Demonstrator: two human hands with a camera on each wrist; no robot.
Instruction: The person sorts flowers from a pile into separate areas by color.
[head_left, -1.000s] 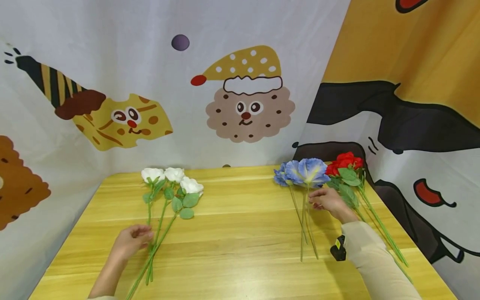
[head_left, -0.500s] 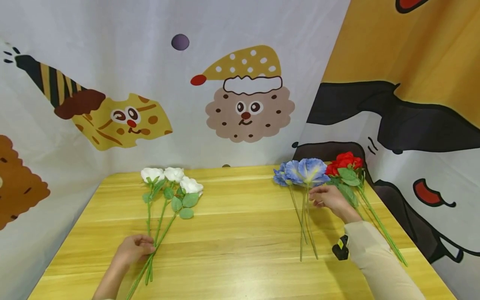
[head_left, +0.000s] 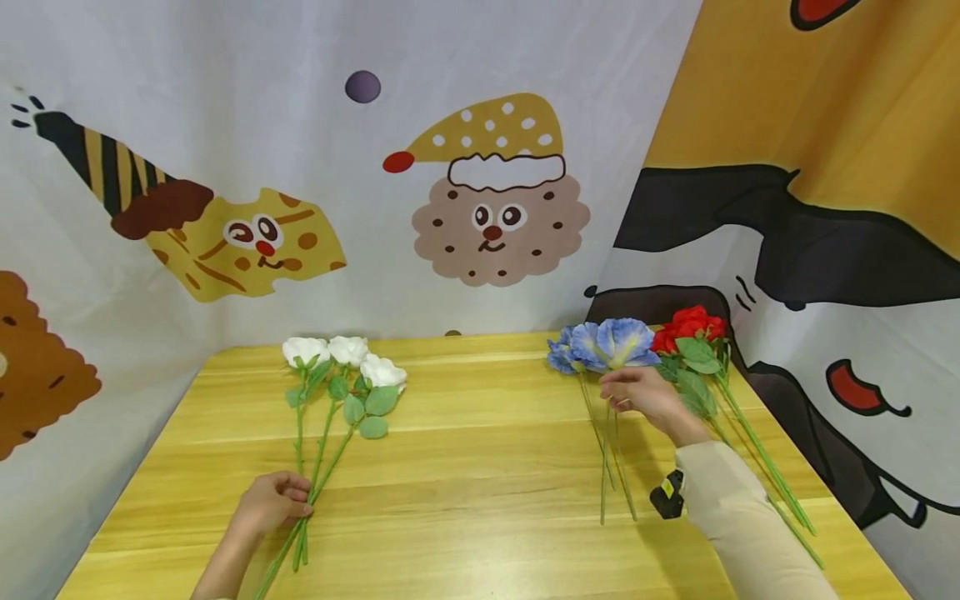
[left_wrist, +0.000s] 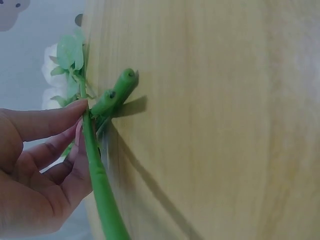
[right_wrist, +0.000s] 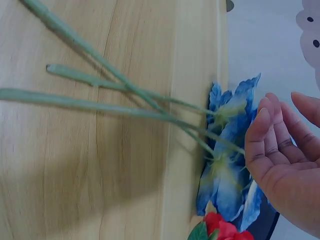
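Note:
Three white roses [head_left: 383, 371] with green leaves and long stems lie at the left of the table. My left hand [head_left: 272, 504] pinches a green stem [left_wrist: 91, 142] between thumb and fingers, low down where the stems cross. In the left wrist view, other stem ends [left_wrist: 112, 96] lie beside the fingers. My right hand [head_left: 648, 398] is just below the heads of the blue flowers [head_left: 618, 342], over their thin stems. Seen from the right wrist, its fingers curve loosely, the thumb stands apart, and the blue petals [right_wrist: 227, 185] spread behind the fingers.
Red flowers [head_left: 690, 327] with long stems lie to the right of the blue ones, close to the right forearm. The wooden table [head_left: 480, 467] ends at the back against a cartoon-printed cloth [head_left: 480, 50]. A small black device [head_left: 667, 496] sits under the right wrist.
My left hand has moved down the rose stems and taken hold of one. The right hand has shifted slightly left across the blue flowers' stems. The flowers lie as before.

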